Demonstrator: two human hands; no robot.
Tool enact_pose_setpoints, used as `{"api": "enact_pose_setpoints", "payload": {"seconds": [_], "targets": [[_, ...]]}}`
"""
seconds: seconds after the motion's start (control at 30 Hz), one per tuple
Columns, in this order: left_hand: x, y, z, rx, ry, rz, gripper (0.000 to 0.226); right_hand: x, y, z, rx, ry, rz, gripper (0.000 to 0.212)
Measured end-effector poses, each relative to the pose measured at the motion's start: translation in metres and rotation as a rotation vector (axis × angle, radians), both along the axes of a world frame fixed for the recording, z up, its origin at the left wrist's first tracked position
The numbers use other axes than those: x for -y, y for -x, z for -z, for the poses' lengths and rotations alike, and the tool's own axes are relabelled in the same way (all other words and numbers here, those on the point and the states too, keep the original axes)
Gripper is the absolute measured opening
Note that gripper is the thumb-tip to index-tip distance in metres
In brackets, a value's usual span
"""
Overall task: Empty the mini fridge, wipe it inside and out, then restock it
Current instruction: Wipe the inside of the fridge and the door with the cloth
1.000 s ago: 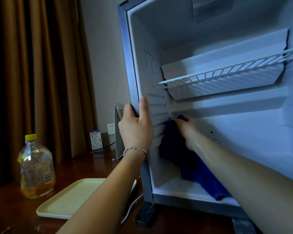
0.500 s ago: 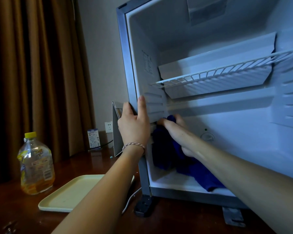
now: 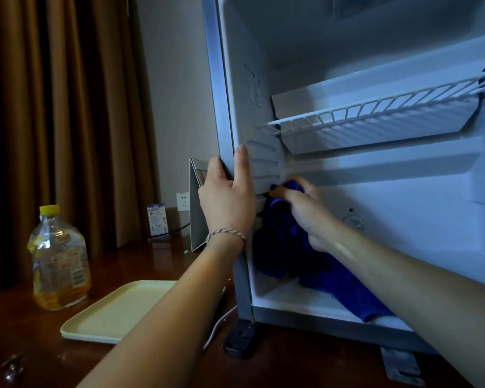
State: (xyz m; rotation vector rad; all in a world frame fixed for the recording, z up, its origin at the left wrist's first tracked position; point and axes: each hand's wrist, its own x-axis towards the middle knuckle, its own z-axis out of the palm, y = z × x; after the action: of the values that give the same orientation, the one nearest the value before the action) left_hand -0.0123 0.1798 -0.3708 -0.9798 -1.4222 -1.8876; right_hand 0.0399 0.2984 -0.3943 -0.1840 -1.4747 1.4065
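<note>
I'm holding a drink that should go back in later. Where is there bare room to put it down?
The pale tray is bare, between the bottle and the mini fridge. The wire shelf carries nothing. Dark tabletop lies free in front of the bottle. The fridge's lower left corner is crowded: right hand, blue cloth, left hand on the frame.

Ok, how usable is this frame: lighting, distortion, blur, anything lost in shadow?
Head view: dim overall, the white mini fridge interior brightest with a bluish cast; brown curtain and dark wooden tabletop sink into shadow; wide-angle lens bows the white wire shelf; the dark blue cloth loses fold detail; both hands stay sharp, no glare.
</note>
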Motion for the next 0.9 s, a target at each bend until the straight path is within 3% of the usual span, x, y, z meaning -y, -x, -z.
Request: {"api": "enact_pose_setpoints", "payload": {"seconds": [0.27, 0.37, 0.5, 0.63, 0.73, 0.83, 0.9], "targets": [[0.001, 0.001, 0.000, -0.009, 0.021, 0.016, 0.048, -0.030, 0.008, -0.002, 0.078, 0.052, 0.162, 0.003], [0.002, -0.001, 0.000, -0.002, 0.031, 0.011, 0.049, -0.018, 0.002, 0.000, 0.107, 0.038, 0.150, 0.011], [0.005, -0.004, -0.001, 0.026, 0.058, -0.004, 0.049, 0.016, -0.011, -0.001, 0.047, -0.187, 0.213, 0.022], [0.008, -0.006, -0.003, 0.034, 0.074, -0.019, 0.049, 0.039, -0.025, -0.008, -0.006, -0.512, 0.359, 0.011], [0.008, -0.004, -0.003, 0.039, 0.067, -0.005, 0.050, 0.042, -0.027, -0.012, -0.010, -0.597, 0.411, 0.024], [0.005, -0.003, -0.002, 0.043, 0.052, -0.006, 0.051, 0.039, -0.023, -0.014, -0.030, -0.614, 0.391, 0.004], [0.005, -0.003, -0.002, 0.045, 0.044, -0.005, 0.050, 0.036, -0.021, -0.015, -0.035, -0.618, 0.376, 0.010]]}}
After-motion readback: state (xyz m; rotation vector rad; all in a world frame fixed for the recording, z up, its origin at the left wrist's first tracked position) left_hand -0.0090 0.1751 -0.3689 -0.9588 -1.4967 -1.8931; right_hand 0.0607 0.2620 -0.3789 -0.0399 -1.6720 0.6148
